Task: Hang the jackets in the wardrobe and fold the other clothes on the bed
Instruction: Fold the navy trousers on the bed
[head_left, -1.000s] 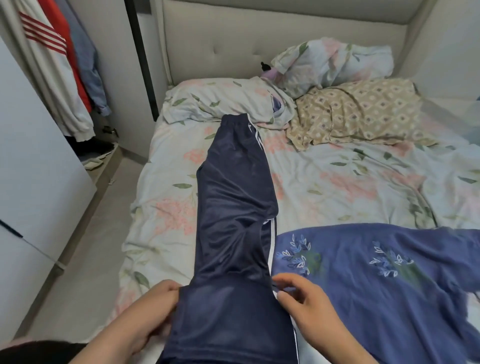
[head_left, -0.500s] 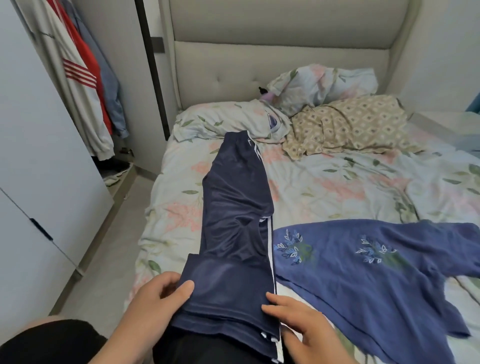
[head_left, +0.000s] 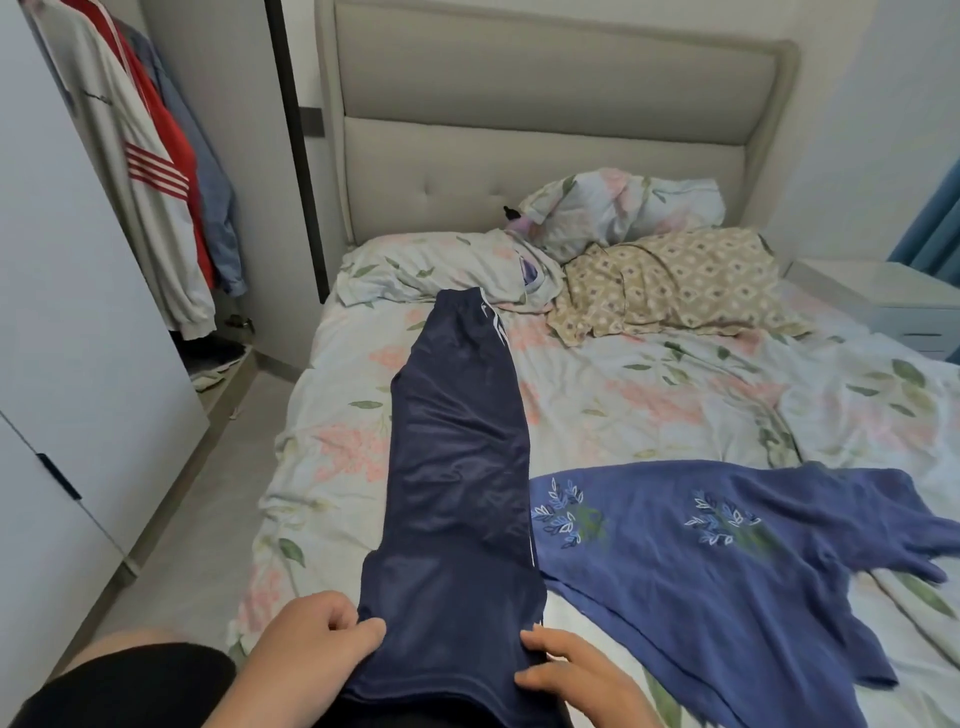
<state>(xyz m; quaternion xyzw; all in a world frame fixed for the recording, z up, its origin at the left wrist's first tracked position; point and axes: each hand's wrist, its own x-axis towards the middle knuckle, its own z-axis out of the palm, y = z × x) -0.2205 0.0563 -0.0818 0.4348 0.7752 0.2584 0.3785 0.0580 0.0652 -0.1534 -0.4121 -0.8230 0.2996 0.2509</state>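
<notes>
Navy track pants (head_left: 457, 467) lie stretched lengthwise along the left side of the bed (head_left: 322, 457). At their near end a person's left hand (head_left: 317, 639) and right hand (head_left: 566, 670) each pinch one edge of the fabric, fingers curled. Just beside them, a blue embroidered top (head_left: 701, 571) lies spread out, not yet folded. Jackets (head_left: 150, 171) hang in the open wardrobe (head_left: 78, 312). The hanging looks finished; the folding appears barely begun, with both garments left.

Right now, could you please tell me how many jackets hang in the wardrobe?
3: a white jacket in front, a red jacket behind it, a blue jacket farthest back; more may be hidden.
</notes>
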